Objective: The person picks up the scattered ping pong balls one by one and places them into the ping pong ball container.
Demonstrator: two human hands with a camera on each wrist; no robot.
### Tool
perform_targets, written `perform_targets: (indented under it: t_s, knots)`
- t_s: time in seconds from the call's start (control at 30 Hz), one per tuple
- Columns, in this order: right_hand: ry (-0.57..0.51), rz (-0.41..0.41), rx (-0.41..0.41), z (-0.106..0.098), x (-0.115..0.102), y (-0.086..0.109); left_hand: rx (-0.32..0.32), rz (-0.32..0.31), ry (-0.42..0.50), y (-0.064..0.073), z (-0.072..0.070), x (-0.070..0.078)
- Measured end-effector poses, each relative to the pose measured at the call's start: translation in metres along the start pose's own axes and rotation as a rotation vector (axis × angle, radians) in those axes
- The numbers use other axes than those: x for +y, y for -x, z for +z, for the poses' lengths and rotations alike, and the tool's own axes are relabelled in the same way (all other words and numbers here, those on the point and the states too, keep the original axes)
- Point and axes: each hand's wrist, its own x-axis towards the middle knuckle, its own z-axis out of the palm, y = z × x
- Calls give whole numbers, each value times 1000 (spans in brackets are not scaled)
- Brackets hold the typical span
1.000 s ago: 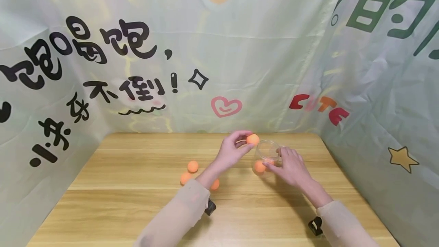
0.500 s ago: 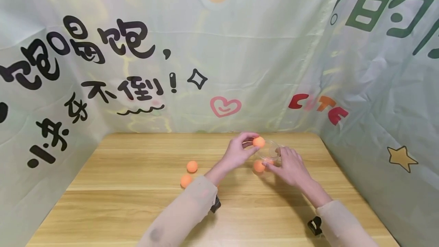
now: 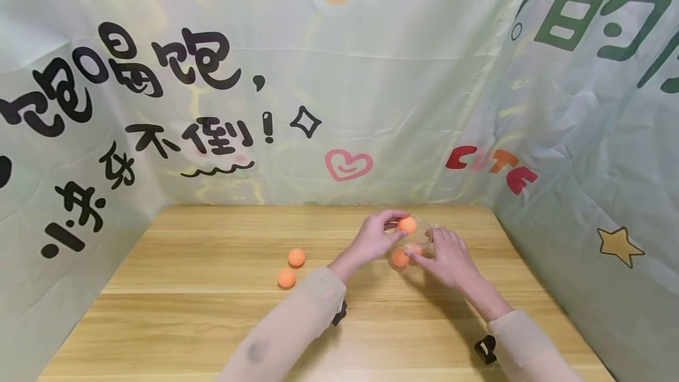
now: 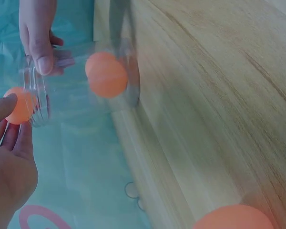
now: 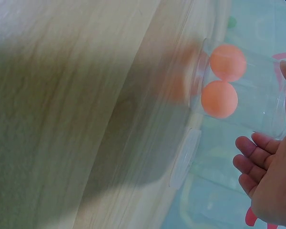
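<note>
Main risk: a glance off the rim with the held ball [image 3: 407,225], from off-centre aim at the mouth or too early a release. Could then bounce away, past the left hand [image 3: 375,234] and across the counter [image 3: 185,323]. Could also nudge or tip the jar [image 4: 74,100] with the left fingertips, so close to the rim; worse with any slack in the right hand [image 3: 448,258]. Possible snag too: fingers of both hands crowding one opening.

Left hand: pinching the ball between thumb and fingertips, gap no wider than the ball, right at the jar's mouth. Can't tell if past the rim or just above. Right hand: partly curled, thumb and fingers round the upper jar, steadying from the right.

Jar: upright, clear, between the hands. At its bottom, below both hands: two balls [image 5: 223,81]. Left of the left hand, near the forearm: two loose balls [image 3: 292,267] on the counter, just beside each other. On the right hand's side of the jar, lower down: a clear disc [image 5: 185,159], maybe a lid.
</note>
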Motion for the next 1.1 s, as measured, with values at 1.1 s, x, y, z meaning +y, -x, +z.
perform_targets:
  t_s: [1.1]
  knots:
    - [-25,14,-3,1,-1,0,41,65,-27,13,-9,9]
